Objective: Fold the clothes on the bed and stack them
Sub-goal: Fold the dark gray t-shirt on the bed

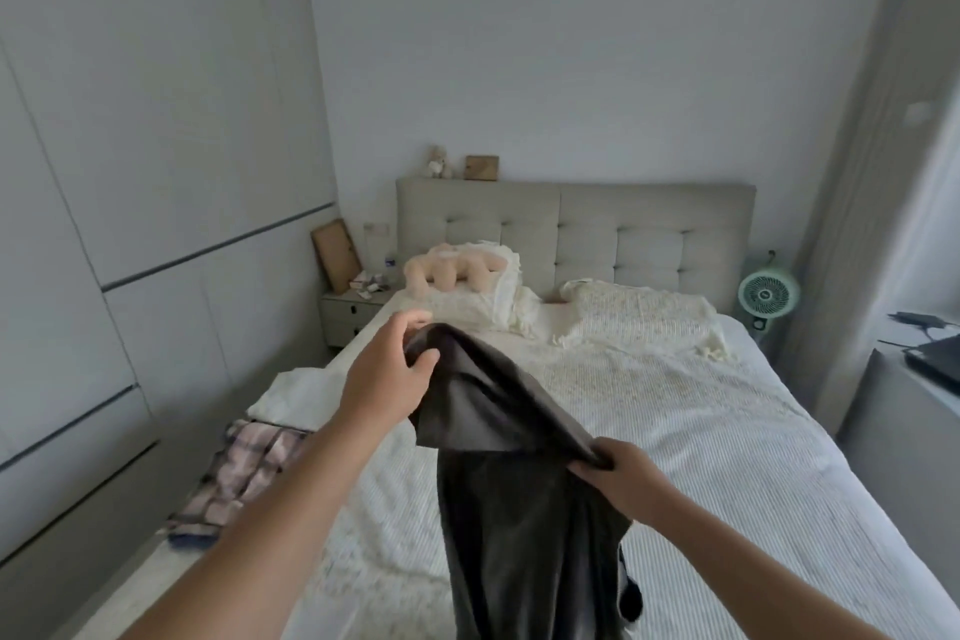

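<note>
1. Pale grey walls and built-in wardrobes close in a small bedroom; the bed (701,431), under a white ribbed cover, fills the middle, with pillows and a plush toy (452,270) at the far end by the padded headboard.
2. I see the dark grey garment (519,483) lifted off the bed, hanging in front of me toward the near edge, its top edge stretched between both hands.
3. My left hand (387,379) is farther out and higher; its grip is pinched on one corner of the top edge, thumb over the cloth.
4. My right hand (621,481) is nearer and lower; its fingers are curled tight round the other corner, bunching the fabric.
5. On the left side of the bed lie a plaid garment (244,468), flat and partly over the edge, and a white cloth (296,395) just beyond it, the two touching. I cannot tell whether either is properly folded.
6. I judge the step in hand to be opening out the dark piece before folding; nothing of it is laid down yet.
7. The next move, as I read it, calls for levelling the two hands, letting the cloth hang straight, then lowering it flat onto the bare stretch of cover to the right of the plaid one so the folds can be made cleanly.
</note>
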